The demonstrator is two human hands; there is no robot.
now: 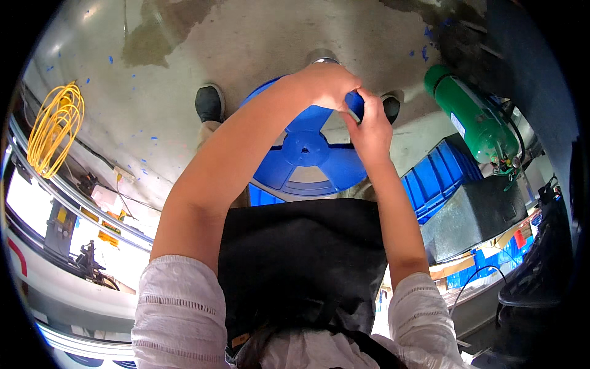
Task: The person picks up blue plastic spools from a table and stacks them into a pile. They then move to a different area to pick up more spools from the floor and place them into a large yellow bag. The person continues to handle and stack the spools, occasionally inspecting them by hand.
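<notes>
1. Reel, blue and spoked, sits between the person's shoes.
2. Left hand is curled at the reel's far side; fingertips hidden, so I cannot tell its grip.
3. Right hand bends thumb and forefinger around a blue part; whether they pinch it, I cannot tell.

Arms extended, hands close, perhaps touching

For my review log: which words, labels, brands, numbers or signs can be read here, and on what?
No text is readable.
Small pale label on the green cylinder: too small to read.
Blue reel: no readable markings.
</notes>
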